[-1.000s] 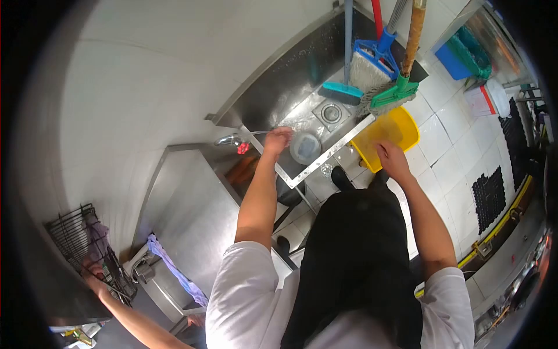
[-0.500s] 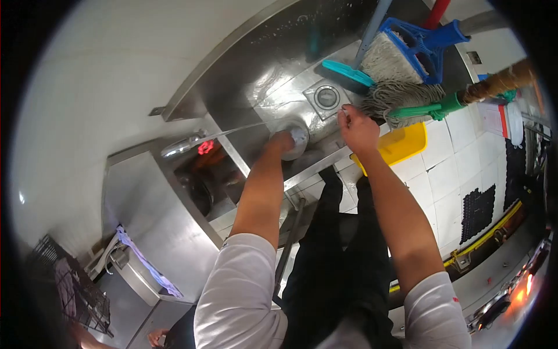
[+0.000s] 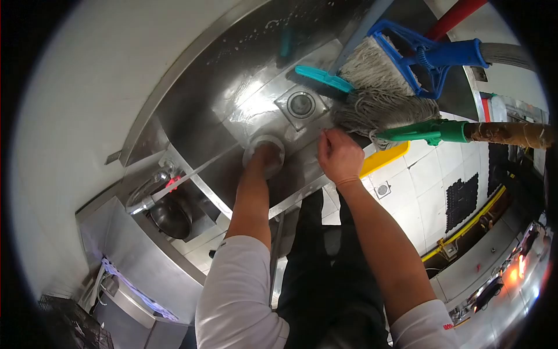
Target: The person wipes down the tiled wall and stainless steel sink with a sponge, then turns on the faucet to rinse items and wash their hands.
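Note:
Inside the metal sink [image 3: 197, 110], my left hand [image 3: 268, 153] reaches down into a round, pale container [image 3: 256, 142]; its fingers are hidden there. My right hand [image 3: 342, 156] is curled above the sink's front edge, thumb and fingers together, and what it pinches, if anything, is too small to name. Water runs in a thin stream from the faucet [image 3: 142, 200] toward the container. The drain [image 3: 301, 105] lies beyond both hands.
A teal brush [image 3: 324, 78], a blue-framed mop [image 3: 433, 57] and a green-clamped mop [image 3: 427, 132] stand at the sink's right. Beneath them is a yellow bucket [image 3: 383, 159]. A dark pan [image 3: 170, 217] sits below the faucet.
The view has moved closer over the sink. My left hand has gone down into the container, and my right hand has moved from above the yellow bucket to the sink's edge.

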Demonstrator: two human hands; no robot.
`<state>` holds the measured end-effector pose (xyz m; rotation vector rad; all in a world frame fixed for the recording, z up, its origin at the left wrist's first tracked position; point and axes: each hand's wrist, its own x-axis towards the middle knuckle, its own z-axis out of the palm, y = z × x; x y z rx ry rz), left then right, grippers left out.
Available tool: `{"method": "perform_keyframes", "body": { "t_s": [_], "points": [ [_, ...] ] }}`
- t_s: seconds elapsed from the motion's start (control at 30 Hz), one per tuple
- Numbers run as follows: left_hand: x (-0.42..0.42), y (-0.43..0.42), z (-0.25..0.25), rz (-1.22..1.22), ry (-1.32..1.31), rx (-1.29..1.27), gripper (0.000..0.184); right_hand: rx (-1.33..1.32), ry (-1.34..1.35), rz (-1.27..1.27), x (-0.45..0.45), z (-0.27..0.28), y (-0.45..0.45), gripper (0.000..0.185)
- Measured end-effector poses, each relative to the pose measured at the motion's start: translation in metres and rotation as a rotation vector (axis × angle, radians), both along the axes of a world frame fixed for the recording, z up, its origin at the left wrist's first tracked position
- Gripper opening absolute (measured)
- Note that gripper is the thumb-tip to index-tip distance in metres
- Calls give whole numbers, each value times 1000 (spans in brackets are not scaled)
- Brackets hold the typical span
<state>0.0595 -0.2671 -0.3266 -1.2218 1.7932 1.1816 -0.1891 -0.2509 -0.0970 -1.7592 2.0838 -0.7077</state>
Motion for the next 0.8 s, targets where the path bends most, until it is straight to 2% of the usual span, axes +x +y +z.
{"method": "perform_keyframes", "body": {
  "t_s": [0.07, 0.1, 0.13, 0.2, 0.27, 0.3, 0.33, 0.4, 0.5, 0.6, 0.67, 0.7, 0.77, 0.8],
  "points": [
    [-9, 7, -2, -492, -155, -31, 53, 0, -18, 2, 1, 0, 0, 14],
    [-2, 7, -1, -489, -156, -33, 53, -2, -18, 4, 1, 0, 0, 14],
    [7, 3, 13, -266, -46, 146, 55, -15, 1, 7, 1, 0, 0, 13],
    [13, 4, 16, -41, 65, 323, 57, -26, 19, 8, -1, 1, -1, 13],
    [18, 14, 18, 287, 312, -12, 57, 130, 20, 34, -2, 2, 2, 12],
    [21, 16, 20, 289, 302, -9, 57, 134, 11, 36, 0, 1, 3, 12],
    [11, 10, 42, 355, 178, 212, 67, 100, 16, 17, 0, -1, 2, 12],
    [1, 9, 63, 421, 49, 427, 79, 62, 18, -1, 0, -6, 1, 13],
    [6, 16, 73, 568, 131, 520, 81, -19, 28, 11, 1, -7, 0, 14],
    [8, 11, 89, 537, 103, 484, 79, 57, 54, 20, 0, -4, 0, 14],
    [-6, -11, 151, 919, 215, 342, 75, -1, 21, 11, 1, -5, 0, 14],
    [-12, -20, 171, 923, 210, 335, 75, -5, 14, 14, 2, -4, -1, 14],
    [-24, -32, 193, 1035, 167, -143, 62, 80, 53, 26, 1, -2, -1, 15],
    [-24, -36, 194, 1036, 162, -148, 62, 78, 47, 28, 2, -2, -1, 15]
  ]
}}
